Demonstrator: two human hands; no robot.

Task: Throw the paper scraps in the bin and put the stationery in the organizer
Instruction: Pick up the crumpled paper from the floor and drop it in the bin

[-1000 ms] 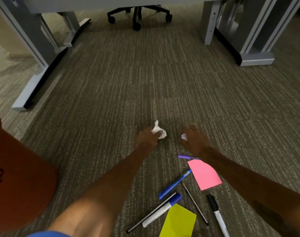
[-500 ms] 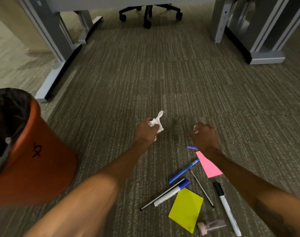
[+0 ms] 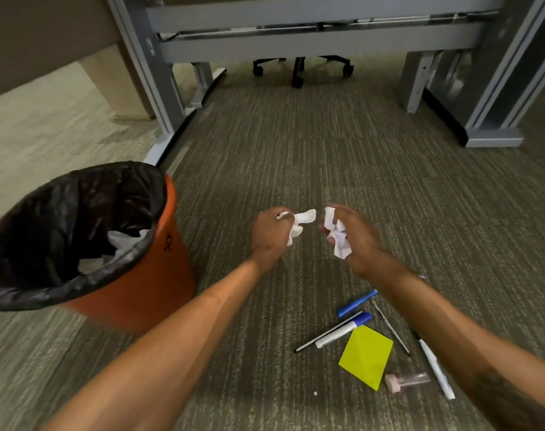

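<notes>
We've got a crumpled wad in each fist here. The left hand [image 3: 269, 234] is curled tight round the left scrap [image 3: 300, 222] and the right hand [image 3: 359, 241] is clamped on the right scrap [image 3: 339, 242], both held up just right of the bin [image 3: 134, 290]. This stuff weighs nothing and squashes, so we'd say grip the whole ball or bits flutter off. The pens [image 3: 342, 331] lie on the carpet [image 3: 296, 150] farther right of the bin — stiff, so pinch mid-barrel.
</notes>
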